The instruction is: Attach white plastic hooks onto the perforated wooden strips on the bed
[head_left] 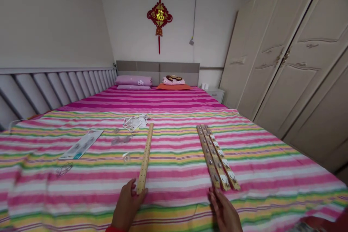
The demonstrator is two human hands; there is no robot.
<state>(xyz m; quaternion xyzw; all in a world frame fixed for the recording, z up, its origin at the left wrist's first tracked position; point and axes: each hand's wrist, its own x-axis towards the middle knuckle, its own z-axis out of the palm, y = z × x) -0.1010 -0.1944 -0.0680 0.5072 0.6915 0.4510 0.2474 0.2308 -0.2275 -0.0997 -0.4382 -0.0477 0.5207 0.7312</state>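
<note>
A long wooden strip [145,157] with a row of small holes lies on the striped bedspread [174,174]. My left hand [126,206] grips its near end, fingers curled round it. To the right lie two wooden strips [217,158] side by side, studded with metal and white fittings. My right hand [224,211] rests just below their near ends, fingers stretched out and touching or almost touching them.
A flat package [81,144], crumpled clear bags [135,121] and small loose parts [126,157] lie on the left of the bed. Pillows [133,81] sit at the headboard. Wardrobes [293,65] line the right side, a padded rail [54,90] the left.
</note>
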